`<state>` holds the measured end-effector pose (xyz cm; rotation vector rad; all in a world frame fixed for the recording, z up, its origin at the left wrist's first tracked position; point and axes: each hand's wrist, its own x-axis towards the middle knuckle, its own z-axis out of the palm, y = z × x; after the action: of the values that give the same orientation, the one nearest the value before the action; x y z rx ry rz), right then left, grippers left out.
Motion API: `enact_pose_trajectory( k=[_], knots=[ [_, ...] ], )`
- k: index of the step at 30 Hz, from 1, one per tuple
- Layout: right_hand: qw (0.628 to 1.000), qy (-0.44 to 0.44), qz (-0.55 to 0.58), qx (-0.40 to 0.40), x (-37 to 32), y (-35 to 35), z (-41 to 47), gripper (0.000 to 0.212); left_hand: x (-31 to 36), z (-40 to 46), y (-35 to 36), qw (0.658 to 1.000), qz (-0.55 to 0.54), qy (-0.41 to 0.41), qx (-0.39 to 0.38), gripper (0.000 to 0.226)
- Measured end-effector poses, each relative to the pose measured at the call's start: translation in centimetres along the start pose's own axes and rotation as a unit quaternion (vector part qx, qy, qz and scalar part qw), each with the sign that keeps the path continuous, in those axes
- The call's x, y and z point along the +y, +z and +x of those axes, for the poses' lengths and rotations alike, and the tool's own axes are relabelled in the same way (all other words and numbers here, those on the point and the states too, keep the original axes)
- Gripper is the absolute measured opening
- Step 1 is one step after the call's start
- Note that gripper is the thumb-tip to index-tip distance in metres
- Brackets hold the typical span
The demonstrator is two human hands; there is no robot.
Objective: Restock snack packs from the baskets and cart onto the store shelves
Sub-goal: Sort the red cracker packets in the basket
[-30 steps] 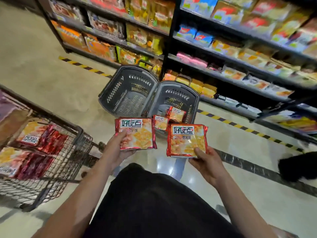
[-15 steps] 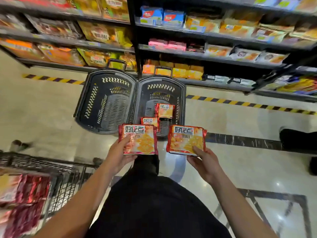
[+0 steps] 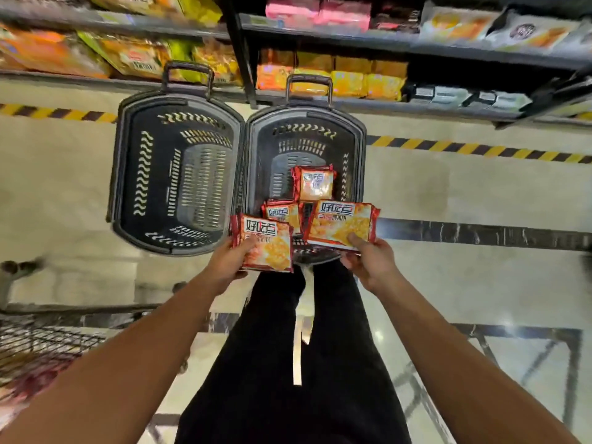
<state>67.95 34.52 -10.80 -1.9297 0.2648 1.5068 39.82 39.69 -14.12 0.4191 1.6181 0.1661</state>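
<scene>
A wire cart (image 3: 48,341) sits at far left on the floor. Next come two dark baskets side by side below the shelves (image 3: 384,46): the left basket (image 3: 128,174) and the right basket (image 3: 355,136), which holds two snack packs (image 3: 315,182). The left hand (image 3: 229,262) grips one red pack (image 3: 267,243); the right hand (image 3: 371,259) pinches another pack (image 3: 342,224), both held over the right basket's near end.

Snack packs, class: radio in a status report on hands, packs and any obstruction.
Left hand grips one red snack pack; right hand grips another. Two packs left in right basket. Left basket looks empty. Path to the shelves unobstructed.
</scene>
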Motion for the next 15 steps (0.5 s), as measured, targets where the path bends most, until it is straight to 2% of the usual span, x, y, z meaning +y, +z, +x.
enact_pose_trajectory(
  k=[3,6,9,10,13,15],
  knots=[
    [0.999,0.004,-0.034,0.001,-0.1,1.9,4.9,0.021,0.8,4.1,1.1,0.999,0.030,-0.012,-0.003,0.026],
    [0.998,-0.009,-0.066,0.015,0.0,3.5,10.8,0.034,1.0,9.1,2.7,0.998,0.059,-0.021,-0.011,0.045],
    [0.997,-0.023,-0.072,0.028,0.3,5.4,16.8,0.032,0.2,15.1,4.3,0.997,0.075,-0.008,-0.014,0.073],
    [0.996,-0.026,-0.075,0.029,0.5,6.0,18.7,0.032,-0.1,16.9,4.8,0.996,0.085,-0.007,-0.017,0.076],
    [0.996,-0.029,-0.080,0.020,1.0,7.6,23.8,0.038,-0.5,21.3,6.8,0.995,0.088,-0.016,-0.035,0.031],
    [0.996,-0.021,-0.081,0.020,1.2,8.2,26.6,0.042,-0.8,23.6,7.7,0.994,0.100,-0.025,-0.023,0.012]
  ],
)
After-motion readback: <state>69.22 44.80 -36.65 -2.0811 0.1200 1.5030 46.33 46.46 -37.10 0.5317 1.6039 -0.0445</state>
